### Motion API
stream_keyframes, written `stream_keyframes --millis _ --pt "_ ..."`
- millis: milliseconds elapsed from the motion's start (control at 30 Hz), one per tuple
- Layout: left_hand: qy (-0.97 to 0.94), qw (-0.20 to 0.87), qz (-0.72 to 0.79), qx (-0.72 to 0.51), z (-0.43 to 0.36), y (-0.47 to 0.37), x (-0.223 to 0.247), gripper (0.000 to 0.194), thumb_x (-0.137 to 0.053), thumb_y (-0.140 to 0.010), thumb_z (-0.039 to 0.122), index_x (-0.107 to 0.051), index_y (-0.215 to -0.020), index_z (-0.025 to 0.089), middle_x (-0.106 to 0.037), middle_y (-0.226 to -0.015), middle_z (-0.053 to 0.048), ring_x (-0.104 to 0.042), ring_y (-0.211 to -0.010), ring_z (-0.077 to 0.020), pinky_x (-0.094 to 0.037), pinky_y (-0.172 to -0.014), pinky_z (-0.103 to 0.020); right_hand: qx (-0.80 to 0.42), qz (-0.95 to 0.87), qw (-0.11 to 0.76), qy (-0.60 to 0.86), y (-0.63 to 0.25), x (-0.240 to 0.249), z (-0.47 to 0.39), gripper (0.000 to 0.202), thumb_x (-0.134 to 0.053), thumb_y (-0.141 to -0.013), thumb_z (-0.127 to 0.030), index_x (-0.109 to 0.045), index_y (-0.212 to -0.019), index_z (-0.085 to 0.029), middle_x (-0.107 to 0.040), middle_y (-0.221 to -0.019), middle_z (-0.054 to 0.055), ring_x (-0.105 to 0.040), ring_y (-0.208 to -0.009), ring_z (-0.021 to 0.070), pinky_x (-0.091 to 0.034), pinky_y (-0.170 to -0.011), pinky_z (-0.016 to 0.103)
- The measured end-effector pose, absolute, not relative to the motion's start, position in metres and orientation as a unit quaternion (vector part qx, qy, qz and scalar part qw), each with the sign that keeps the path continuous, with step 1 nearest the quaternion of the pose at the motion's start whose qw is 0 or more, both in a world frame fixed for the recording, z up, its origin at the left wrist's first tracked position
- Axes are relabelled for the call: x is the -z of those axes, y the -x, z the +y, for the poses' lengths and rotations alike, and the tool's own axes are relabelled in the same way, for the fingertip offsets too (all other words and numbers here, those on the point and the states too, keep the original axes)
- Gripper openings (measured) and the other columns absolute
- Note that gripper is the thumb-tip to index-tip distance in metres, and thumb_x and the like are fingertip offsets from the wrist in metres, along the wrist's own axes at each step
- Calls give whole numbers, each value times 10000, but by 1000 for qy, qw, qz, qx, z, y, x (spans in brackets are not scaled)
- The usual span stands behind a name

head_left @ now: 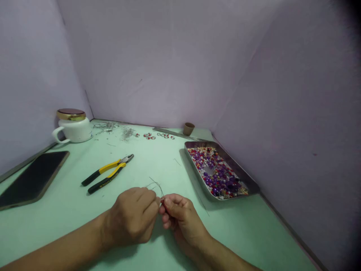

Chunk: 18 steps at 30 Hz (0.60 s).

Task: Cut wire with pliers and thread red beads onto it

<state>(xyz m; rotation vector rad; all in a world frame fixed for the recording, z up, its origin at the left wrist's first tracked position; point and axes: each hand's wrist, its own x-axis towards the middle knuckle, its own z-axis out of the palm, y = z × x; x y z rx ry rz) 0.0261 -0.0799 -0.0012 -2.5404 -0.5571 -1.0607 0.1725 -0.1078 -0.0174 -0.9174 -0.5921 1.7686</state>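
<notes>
Thin wire (158, 184) rises in loose strands from between my two hands, which meet over the front middle of the table. My left hand (135, 214) is closed in a fist-like pinch, its back to the camera, at the wire's left side. Thumb and fingers of my right hand (184, 218) pinch the wire near a small red bead or bead piece, mostly hidden by the fingertips. Beyond my left hand lie pliers (113, 171) with yellow and black handles, jaws slightly apart, touched by neither hand.
A metal tray (197, 171) of mixed beads stands on the right. Finished-looking red-beaded rings (149, 136) and wire scraps (128, 133) lie at the back, near a small brown cup (188, 129). At left are a lidded white mug (77, 130) and a phone (35, 177).
</notes>
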Motion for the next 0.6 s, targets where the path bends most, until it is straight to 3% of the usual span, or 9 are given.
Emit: stream_keyframes --millis 100,267,367,467,533,600 --pt "888 134 -207 387 -80 -24 0 159 -493 -685 47 -579 -600 149 -496 -510 -28 -395 -489 -143 -288 -462 -278 -738 -239 504 380 -174 16 -106 282 -770 -554 -298 -611 -640 -82 -596 -529 19 -480 -390 44 -384 -367 141" --pt "863 -27 -349 363 -87 -22 -7 204 -459 -763 137 -544 -578 158 -466 -484 14 -400 -429 -96 -278 -449 -245 -710 -224 540 393 -180 15 -100 297 -772 -554 -302 -606 -681 -91 -588 -517 2 -485 -402 42 -390 -378 132" --pt "856 -73 -444 255 -88 -22 -15 228 -429 -758 180 -537 -558 173 -502 -483 14 -432 -434 -102 -286 -466 -239 -697 -228 547 403 -183 17 -97 303 -766 -563 -312 -600 -688 -92 -600 -536 8 -501 -417 47 -401 -394 137" --pt "827 -188 -519 108 -80 -20 -30 204 -461 -714 214 -571 -544 192 -560 -500 13 -482 -480 -126 -302 -485 -231 -691 -245 543 411 -183 19 -95 307 -766 -556 -313 -600 -690 -93 -607 -540 14 -512 -424 59 -413 -404 154" --pt "799 -268 -533 79 -71 -16 -42 206 -495 -717 337 -638 -662 200 -634 -639 -2 -505 -520 -133 -326 -498 -228 -691 -251 536 415 -184 18 -95 305 -768 -548 -311 -602 -683 -95 -605 -535 12 -511 -423 61 -414 -401 158" --pt "771 -284 -559 108 -63 -13 -53 318 -522 -696 435 -647 -864 194 -651 -773 -18 -509 -547 -135 -337 -508 -227 -695 -253 528 417 -184 17 -95 303 -766 -547 -314 -605 -682 -96 -604 -535 11 -509 -424 60 -413 -402 158"
